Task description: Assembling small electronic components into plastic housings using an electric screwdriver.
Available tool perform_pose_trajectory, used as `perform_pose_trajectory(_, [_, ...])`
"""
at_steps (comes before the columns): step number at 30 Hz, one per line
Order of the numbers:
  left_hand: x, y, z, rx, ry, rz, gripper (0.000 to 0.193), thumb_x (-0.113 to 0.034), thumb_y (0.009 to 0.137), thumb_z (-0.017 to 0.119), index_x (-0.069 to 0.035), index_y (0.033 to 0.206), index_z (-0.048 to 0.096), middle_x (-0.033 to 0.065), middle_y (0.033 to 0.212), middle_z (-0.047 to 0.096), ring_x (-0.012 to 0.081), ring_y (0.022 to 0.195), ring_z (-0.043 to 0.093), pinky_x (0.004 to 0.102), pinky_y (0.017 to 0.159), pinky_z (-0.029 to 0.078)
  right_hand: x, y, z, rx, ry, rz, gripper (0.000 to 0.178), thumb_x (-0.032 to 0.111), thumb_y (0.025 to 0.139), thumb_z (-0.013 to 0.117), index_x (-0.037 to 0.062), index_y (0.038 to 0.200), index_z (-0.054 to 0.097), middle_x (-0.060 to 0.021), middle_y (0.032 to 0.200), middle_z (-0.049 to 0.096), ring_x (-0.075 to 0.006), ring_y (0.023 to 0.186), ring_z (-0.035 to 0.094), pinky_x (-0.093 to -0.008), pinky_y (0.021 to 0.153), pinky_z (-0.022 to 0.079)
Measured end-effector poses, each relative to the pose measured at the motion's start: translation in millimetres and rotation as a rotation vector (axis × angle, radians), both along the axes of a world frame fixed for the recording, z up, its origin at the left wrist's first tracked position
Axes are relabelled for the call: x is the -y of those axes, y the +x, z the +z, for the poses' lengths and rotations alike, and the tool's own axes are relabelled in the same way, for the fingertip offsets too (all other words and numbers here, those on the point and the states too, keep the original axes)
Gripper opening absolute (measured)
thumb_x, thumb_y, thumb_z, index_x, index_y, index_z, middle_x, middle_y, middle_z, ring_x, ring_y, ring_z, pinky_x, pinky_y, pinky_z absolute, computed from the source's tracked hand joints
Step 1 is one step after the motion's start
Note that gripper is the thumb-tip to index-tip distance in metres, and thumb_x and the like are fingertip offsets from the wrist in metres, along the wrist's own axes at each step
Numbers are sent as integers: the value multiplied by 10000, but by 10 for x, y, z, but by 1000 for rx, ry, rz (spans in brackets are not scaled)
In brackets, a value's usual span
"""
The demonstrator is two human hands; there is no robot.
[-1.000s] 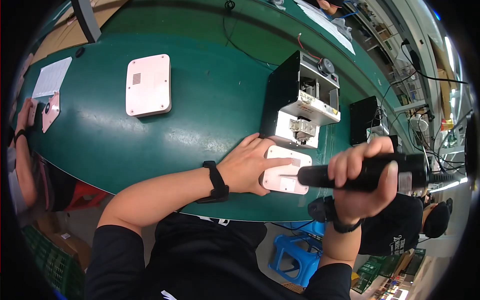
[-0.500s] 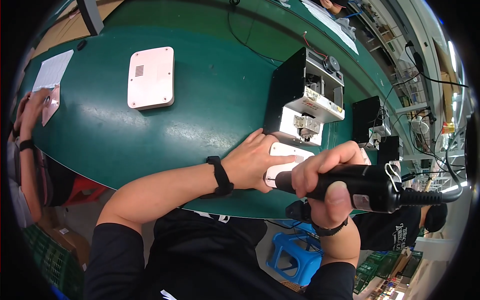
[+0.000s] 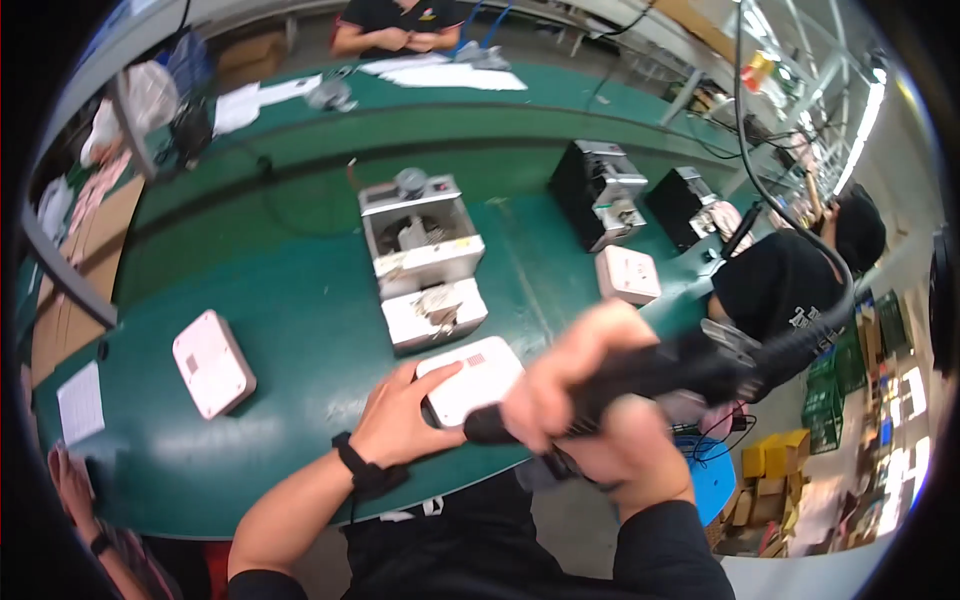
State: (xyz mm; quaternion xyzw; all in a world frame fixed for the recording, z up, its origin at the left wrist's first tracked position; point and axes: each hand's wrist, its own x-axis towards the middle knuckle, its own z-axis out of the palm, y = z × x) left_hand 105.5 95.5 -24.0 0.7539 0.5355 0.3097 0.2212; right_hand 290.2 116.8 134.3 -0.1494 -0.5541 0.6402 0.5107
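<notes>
A white plastic housing (image 3: 487, 385) with rounded corners and a small grille lies flat on the green table, close to its front edge. My left hand (image 3: 395, 425) grips it from the left, forefinger laid over the top and thumb at the near side. Wrapped in my right hand (image 3: 590, 385) is a black electric screwdriver (image 3: 690, 368) with a cable. Its nose points down-left at the housing's near-left corner; motion smears it, and whether the tip touches cannot be told. Just behind the housing stands a silver screw feeder (image 3: 430, 310).
Another white housing (image 3: 213, 365) rests to the left, and a third (image 3: 628, 274) to the right beside more black feeders (image 3: 600, 195). A co-worker's hand (image 3: 70, 485) shows at the far left, near paper (image 3: 80, 402). Another person sits at the right.
The view has swung, shifting the whole scene and showing more of the right side and far table. My right hand and screwdriver stay over the same housing; my left hand still holds it.
</notes>
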Motion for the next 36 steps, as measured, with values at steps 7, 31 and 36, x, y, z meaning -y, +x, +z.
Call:
perform_pose_trajectory(7, [-578, 779, 62, 702, -1246, -164, 838, -705, 841, 574, -114, 1427, 474, 189, 1308, 578, 301, 1146, 604, 417, 913, 525, 476, 770, 62, -217, 167, -349, 537, 517, 870, 673, 58, 904, 397, -48, 534, 506, -168, 332, 483, -323, 303, 433])
perform_pose_trajectory(31, [740, -1588, 9, -408, 149, 776, 685, -292, 722, 782, -82, 1332, 553, 312, 1396, 406, 463, 1293, 427, 541, 1023, 407, -117, 759, -527, -121, 71, -282, 440, 462, 946, 571, 61, 1007, 400, -52, 664, 489, -155, 432, 461, -297, 445, 433])
perform_pose_trajectory(36, [714, -973, 290, -319, 92, 30, 691, -257, 723, 750, -155, 1374, 543, 256, 1435, 414, 437, 1350, 390, 542, 1095, 350, -335, 447, -389, -79, 114, -252, 402, 463, 964, 531, 80, 1011, 420, -38, 667, 473, -151, 454, 450, -296, 466, 416])
